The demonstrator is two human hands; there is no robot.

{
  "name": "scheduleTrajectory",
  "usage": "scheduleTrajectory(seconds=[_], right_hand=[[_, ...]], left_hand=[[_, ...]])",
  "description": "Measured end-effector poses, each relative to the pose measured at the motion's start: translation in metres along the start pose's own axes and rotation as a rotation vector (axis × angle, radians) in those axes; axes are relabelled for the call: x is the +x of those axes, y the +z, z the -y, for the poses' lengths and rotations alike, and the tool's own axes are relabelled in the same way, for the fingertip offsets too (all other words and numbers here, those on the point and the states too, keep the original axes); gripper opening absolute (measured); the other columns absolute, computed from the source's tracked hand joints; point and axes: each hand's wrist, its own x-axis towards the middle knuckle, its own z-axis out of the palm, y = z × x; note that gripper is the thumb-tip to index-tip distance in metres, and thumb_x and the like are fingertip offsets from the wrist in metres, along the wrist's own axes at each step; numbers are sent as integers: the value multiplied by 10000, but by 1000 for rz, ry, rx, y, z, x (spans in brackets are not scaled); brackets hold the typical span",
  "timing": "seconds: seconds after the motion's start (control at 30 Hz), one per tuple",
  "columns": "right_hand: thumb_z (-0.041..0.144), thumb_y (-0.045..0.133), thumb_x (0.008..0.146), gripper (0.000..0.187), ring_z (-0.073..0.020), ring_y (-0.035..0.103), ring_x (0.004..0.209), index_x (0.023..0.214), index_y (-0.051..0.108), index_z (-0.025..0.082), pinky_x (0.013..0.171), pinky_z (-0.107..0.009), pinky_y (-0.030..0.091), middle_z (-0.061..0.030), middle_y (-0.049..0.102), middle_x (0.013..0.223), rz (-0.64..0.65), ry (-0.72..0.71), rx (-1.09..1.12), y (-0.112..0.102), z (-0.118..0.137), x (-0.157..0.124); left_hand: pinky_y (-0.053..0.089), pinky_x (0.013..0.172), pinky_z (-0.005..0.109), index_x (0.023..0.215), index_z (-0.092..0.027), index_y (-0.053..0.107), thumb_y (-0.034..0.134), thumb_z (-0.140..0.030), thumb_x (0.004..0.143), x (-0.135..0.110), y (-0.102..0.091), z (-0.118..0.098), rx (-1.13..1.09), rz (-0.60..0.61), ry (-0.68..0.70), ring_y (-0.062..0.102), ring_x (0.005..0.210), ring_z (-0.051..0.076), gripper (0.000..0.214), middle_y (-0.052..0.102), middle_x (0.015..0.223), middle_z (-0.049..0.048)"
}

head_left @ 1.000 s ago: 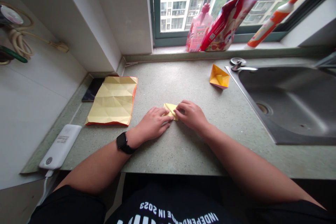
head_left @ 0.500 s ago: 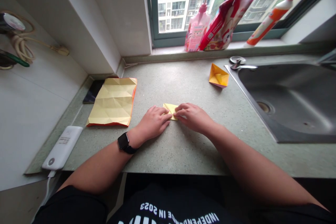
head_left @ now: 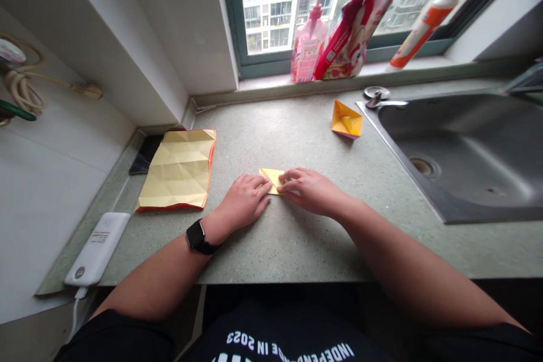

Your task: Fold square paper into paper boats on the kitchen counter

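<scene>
the small folded yellow paper lies flat on the green speckled worktop, close to the front edge and right between the two hands. the left hand lies palm down with its fingers stretched out, not closed, and its fingertips press on the left side of the paper. a black watch sits on that wrist. the right hand also rests palm down, with bent fingers, and its tips touch the right side of the paper; i cannot tell if it pinches a flap or only pushes down. the two hands nearly meet over the paper, so only its far left corner shows. to the left, well apart from the hands, a big creased yellow sheet with a red edge lies open on the worktop. a dark phone peeks out from behind its far left corner. a white power bank lies near the left front edge. farther back on the right, a little orange and yellow paper box stands just beside the steel sink. on the window sill stand a pink pump bottle, a red pouch leaning next to it, and a tilted orange and white bottle.
</scene>
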Motion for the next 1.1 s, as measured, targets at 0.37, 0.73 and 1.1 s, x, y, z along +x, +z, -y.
scheduleTrajectory(seconds=[0.37, 0.73, 1.1], right_hand=[[200, 772, 937, 139, -260, 763, 1111, 913, 879, 287, 987, -390, 602, -50, 829, 1228, -6, -76, 127, -3, -15, -4], [186, 750, 953, 183, -260, 751, 1090, 1024, 871, 304, 977, -428, 596, -57, 820, 1209, -48, -87, 126, 2, -18, -3], [159, 718, 955, 197, -246, 741, 1008, 999, 853, 296, 914, -398, 583, -47, 822, 1090, -91, -90, 107, 7, -16, 1]], left_hand=[[450, 1220, 583, 1394, -209, 682, 641, -267, 1077, -3, 6, 10, -95, -28, 15, 666, 1305, 315, 325, 718, 1425, 116], [479, 1212, 577, 1207, -268, 800, 605, -234, 1081, -4, 4, 22, -216, -76, 55, 717, 1250, 280, 235, 749, 1385, 81], [474, 1222, 586, 1128, -239, 787, 685, -260, 1045, 9, 15, 38, -233, -163, -87, 655, 1390, 326, 134, 742, 1450, 86]])
